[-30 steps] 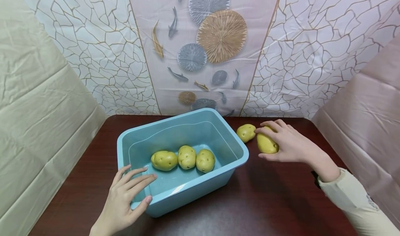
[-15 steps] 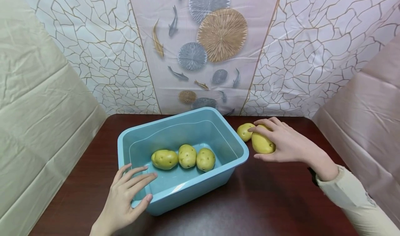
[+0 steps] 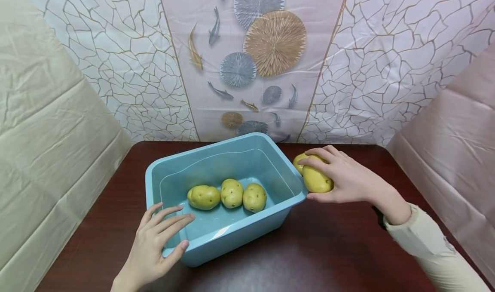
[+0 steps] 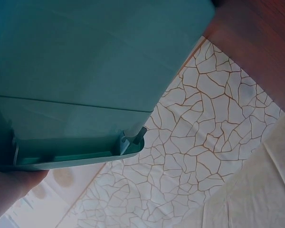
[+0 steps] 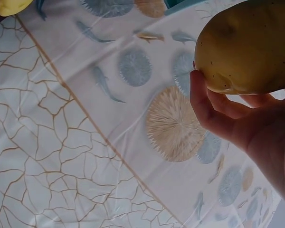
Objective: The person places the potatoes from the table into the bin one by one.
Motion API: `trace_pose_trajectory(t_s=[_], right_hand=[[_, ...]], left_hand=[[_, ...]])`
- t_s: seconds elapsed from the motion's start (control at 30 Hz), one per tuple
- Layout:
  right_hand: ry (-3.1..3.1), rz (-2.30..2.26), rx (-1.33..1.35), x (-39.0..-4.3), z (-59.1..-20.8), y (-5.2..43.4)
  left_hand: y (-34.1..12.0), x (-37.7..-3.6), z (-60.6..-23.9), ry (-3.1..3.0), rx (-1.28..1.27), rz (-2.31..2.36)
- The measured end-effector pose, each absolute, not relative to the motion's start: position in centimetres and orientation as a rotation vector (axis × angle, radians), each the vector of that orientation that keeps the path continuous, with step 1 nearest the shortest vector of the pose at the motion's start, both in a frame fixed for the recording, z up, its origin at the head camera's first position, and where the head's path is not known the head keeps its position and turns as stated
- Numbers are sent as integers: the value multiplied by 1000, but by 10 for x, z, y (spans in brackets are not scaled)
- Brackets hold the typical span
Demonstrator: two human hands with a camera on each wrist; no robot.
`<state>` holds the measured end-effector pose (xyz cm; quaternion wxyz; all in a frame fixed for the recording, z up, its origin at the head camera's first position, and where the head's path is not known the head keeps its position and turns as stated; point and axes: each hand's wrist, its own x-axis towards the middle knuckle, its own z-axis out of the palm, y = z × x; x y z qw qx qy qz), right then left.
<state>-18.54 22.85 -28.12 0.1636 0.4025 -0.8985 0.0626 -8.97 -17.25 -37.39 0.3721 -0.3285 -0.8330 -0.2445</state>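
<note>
In the head view my right hand [image 3: 348, 178] grips a yellow potato [image 3: 317, 179] at the right end of a light-blue plastic bin [image 3: 247, 227]. The right wrist view shows that potato [image 5: 247, 47] close up, with the fingers curled along its side. Partly hidden behind it, another potato [image 3: 298, 162] lies beside the bin. Inside the bin rest three potatoes: a left one [image 3: 203, 197], a middle one [image 3: 231, 193] and a right one [image 3: 254, 198]. My left hand [image 3: 151, 244] rests on the bin's near-left corner, its fingers spread and fairly straight over the rim.
The bin stands at an angle on a dark red-brown table [image 3: 328, 249]. A patterned cloth wall [image 3: 348, 107] rises behind the table. Plain cloth hangs along the left side [image 3: 58, 154] and the right side [image 3: 456, 141].
My right hand has moved left with its potato, from beside the loose potato to the bin's right rim, now covering part of that loose potato. The left hand has stayed put.
</note>
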Motion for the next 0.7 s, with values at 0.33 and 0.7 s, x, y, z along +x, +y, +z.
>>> trace_pose_trajectory(t_s=[0.33, 0.7], right_hand=[[-2526, 178, 1204, -183, -278, 219], [-2502, 135, 1263, -183, -277, 210]], left_hand=[[-172, -89, -373, -2131, -839, -627], [-172, -89, -374, -2132, -838, -630]])
